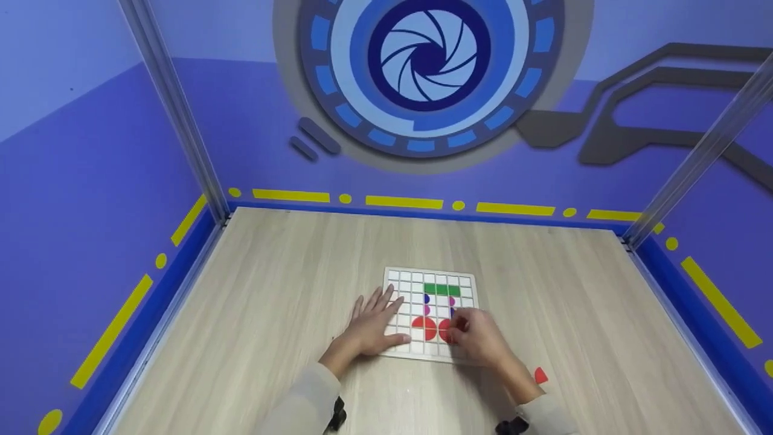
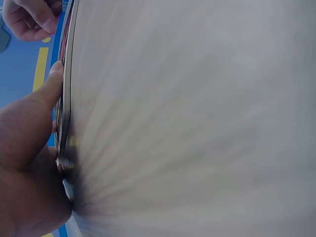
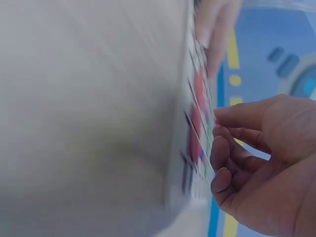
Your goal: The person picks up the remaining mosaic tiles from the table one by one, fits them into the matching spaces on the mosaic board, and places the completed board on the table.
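Note:
A white grid board (image 1: 398, 356) lies on the wooden table, bearing flat coloured pieces. My left hand (image 1: 371, 326) rests spread on its left side, with the thumb near the lower edge. Over the lower right of the board, my right hand (image 1: 480, 338) has its fingers curled close to a red round shape (image 1: 445, 331), hiding that shape's right part. Whether a piece is between those fingertips (image 3: 220, 148) cannot be seen. Left of it sits another red shape (image 1: 429, 329), a disc lacking its lower-left quarter. Above are a green bar (image 1: 442, 289) and small blue and pink pieces (image 1: 427, 310).
A loose red quarter-circle piece (image 1: 540, 376) lies on the table (image 1: 290, 272) beside my right forearm. Blue-purple panels (image 1: 253, 133) with yellow marks stand at the back and both sides, with metal posts (image 1: 181, 115) at the corners.

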### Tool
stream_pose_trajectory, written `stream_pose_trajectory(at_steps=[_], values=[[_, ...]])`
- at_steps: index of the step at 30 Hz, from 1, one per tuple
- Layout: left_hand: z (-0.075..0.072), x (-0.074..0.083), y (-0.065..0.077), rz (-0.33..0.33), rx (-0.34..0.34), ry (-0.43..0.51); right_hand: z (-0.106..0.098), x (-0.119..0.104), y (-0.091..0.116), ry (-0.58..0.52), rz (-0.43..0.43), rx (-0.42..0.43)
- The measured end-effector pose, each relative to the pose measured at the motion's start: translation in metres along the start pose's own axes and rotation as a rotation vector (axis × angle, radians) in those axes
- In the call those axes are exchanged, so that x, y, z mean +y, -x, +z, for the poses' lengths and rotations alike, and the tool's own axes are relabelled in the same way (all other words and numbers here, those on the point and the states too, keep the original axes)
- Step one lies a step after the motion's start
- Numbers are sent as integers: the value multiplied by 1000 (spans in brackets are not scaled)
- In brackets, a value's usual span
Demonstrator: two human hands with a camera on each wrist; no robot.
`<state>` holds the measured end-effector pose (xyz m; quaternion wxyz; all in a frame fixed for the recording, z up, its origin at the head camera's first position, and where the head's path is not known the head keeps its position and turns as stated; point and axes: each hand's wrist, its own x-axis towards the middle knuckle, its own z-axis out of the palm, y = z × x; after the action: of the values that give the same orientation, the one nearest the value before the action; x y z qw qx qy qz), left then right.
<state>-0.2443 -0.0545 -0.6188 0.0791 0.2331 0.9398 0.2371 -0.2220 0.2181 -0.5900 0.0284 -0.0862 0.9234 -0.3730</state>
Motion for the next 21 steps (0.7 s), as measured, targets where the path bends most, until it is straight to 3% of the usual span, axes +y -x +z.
stream_pose_trajectory(at_steps=[6, 13, 18, 21], values=[[1, 0, 0, -8, -19, 8, -47, 37, 8, 39, -10, 1], [-2, 0, 1, -16, -17, -9, -92, 76, 26, 97, -1, -161], [-1, 0, 1, -15, -19, -2, -113, 88, 44, 135, 2, -271], [-1, 0, 1, -16, -16, 3, -121, 91, 54, 179, -42, -304]])
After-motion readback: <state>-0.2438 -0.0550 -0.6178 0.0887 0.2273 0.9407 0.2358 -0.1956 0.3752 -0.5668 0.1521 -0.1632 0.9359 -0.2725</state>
